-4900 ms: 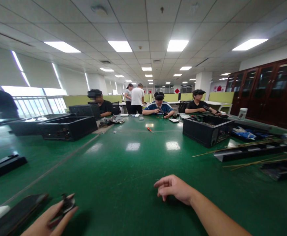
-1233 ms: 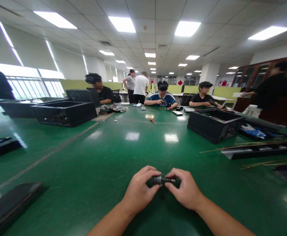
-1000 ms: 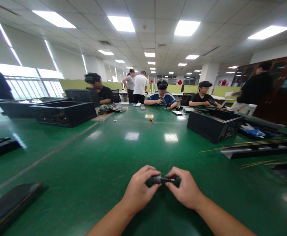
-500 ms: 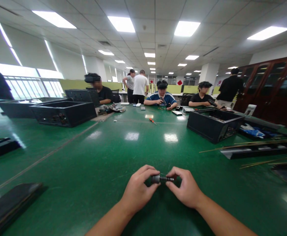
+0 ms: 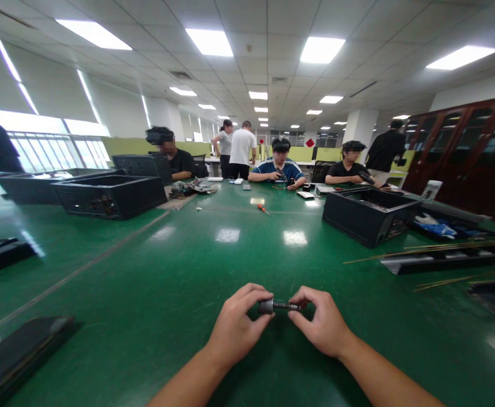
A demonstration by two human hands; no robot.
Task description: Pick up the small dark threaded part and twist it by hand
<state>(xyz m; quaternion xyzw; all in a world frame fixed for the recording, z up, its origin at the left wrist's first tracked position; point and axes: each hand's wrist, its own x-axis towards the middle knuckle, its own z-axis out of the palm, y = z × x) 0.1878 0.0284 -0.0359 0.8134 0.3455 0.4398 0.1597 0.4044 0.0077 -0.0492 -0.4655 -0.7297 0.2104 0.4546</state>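
Between my hands, just above the green table, lies a dark metal shaft with a thick cylindrical end, held level. My left hand pinches the thick end between thumb and fingers. At the slender end, my right hand has its thumb and fingertips closed around the tip, where a small ring-like part shows. A short stretch of bare shaft is visible between the two grips. Fine detail of the part is too small to make out.
Black computer cases stand at the left, with another case at the right. An orange screwdriver lies ahead. Thin brass-coloured rods rest over a dark channel. A dark flat panel lies near left. Co-workers sit opposite.
My hands have drawn slightly apart, and a longer stretch of bare shaft shows between them. The ring-like part sits farther right. A standing person at the back right has shifted left.
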